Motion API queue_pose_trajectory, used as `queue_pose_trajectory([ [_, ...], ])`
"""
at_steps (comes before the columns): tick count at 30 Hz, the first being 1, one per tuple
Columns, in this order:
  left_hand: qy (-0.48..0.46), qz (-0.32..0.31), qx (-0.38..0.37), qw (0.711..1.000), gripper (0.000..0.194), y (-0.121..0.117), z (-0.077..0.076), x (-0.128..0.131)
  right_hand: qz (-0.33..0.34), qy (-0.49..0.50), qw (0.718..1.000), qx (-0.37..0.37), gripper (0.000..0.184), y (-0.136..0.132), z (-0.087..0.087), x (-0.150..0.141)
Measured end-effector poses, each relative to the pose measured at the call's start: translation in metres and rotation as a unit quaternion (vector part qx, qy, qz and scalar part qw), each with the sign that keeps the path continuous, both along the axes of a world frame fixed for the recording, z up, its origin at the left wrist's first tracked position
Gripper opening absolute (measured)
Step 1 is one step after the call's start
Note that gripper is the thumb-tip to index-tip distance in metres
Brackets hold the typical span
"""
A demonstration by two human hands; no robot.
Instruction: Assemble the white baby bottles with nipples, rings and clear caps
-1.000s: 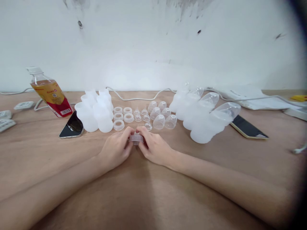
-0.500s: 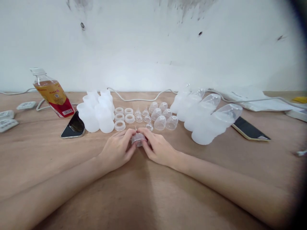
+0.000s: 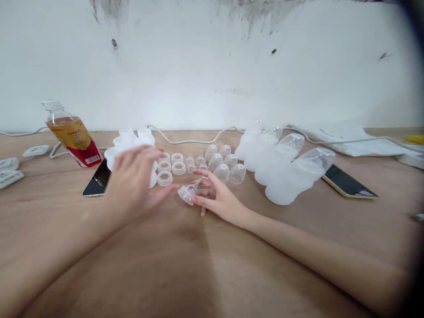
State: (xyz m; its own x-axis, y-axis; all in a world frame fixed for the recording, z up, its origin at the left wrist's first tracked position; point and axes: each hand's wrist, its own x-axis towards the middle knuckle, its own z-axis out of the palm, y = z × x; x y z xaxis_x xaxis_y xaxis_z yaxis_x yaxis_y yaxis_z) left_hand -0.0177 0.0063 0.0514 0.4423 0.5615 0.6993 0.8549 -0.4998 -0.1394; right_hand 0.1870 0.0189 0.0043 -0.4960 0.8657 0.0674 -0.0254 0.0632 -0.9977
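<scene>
My right hand (image 3: 220, 198) holds a clear bottle nipple fitted in a collar ring (image 3: 186, 194), tilted on its side between thumb and fingers just above the table. My left hand (image 3: 130, 179), slightly blurred, is raised with fingers stretched and thumb apart, holding nothing. Behind it stand white baby bottle bodies (image 3: 126, 140), partly hidden. Several collar rings (image 3: 164, 178) lie in rows beside them. Small clear nipples (image 3: 200, 160) sit to the right of the rings, partly behind my right fingers. Clear dome caps (image 3: 237, 173) come after those.
At right, several white bottles with clear caps (image 3: 281, 190) stand grouped, a phone (image 3: 349, 182) beside them. On the left are a drink bottle (image 3: 77, 139), another phone (image 3: 96, 181) and white adapters (image 3: 9, 176). A cable (image 3: 195, 141) runs along the wall.
My left hand has let go of the nipple and ring and moved up and left towards the white bottles. The right hand has kept the piece and tipped it over.
</scene>
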Motion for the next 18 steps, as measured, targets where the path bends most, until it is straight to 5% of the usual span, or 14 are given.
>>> queue_pose_trajectory([
  [3,-0.001,0.130,-0.001,0.992,0.060,0.012,0.009,-0.016,-0.002,0.000,1.000,-0.003,0.055,0.001,-0.001,0.000],
  [8,0.062,0.195,-0.060,0.977,0.057,0.022,0.007,-0.025,-0.001,0.000,1.000,0.002,0.052,0.002,-0.001,0.000],
  [13,0.074,0.178,-0.078,0.978,0.056,0.005,0.022,-0.020,0.004,0.008,1.000,0.000,0.050,0.003,-0.003,0.000],
  [18,-0.018,0.074,-0.103,0.992,0.058,-0.007,0.023,-0.007,-0.005,0.016,1.000,0.009,0.046,0.003,-0.002,0.002],
])
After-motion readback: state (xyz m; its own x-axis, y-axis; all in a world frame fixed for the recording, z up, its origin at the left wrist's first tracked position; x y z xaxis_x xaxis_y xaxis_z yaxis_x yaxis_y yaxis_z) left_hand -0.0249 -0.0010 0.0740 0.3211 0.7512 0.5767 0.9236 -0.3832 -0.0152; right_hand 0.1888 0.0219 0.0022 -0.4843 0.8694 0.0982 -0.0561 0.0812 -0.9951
